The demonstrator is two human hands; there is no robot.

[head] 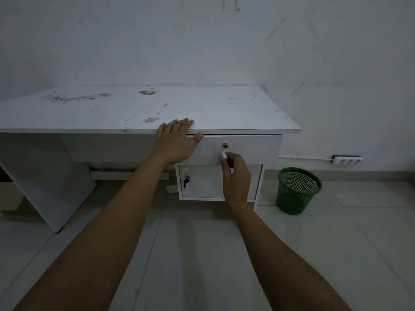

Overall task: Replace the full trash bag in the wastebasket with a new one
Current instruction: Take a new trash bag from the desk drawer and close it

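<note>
Right hand on the drawer knob, wastebasket off to the right.

The right hand point(234, 173) pinches the small white knob point(224, 153) of the desk drawer point(251, 149), whose long axis runs left to right under the desk point(134, 108) top; the left hand point(175, 140) lies flat, fingers straight, on the desk edge. The green mesh wastebasket point(297, 190) stands on the floor to the right, nearer the right hand, no bag visible in it. No readable writing anywhere.
</note>
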